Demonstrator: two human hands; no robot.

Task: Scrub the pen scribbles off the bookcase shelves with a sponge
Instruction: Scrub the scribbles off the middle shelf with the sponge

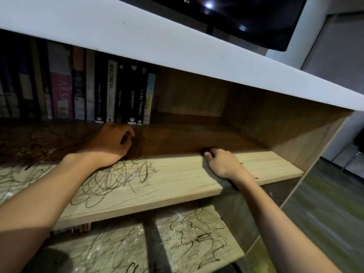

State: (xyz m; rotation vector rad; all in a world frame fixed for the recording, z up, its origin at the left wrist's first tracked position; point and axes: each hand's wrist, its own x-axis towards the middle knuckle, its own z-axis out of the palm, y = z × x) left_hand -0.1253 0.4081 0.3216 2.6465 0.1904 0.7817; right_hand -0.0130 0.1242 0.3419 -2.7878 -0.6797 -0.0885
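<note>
The upper shelf (177, 180) looks clean at right while scribbles (110, 180) remain mid-frame and on the lower shelf (193, 239); both the left hand (112, 143) and right hand (222, 163) have curled fingers, no sponge visible.

2 hands: left (112, 142), right (222, 164). 2 scribbled shelves: upper (177, 180), lower (187, 239). 1 TV (246, 18). Books (110, 91): a dozen-plus, left ones too blurred to count.
</note>
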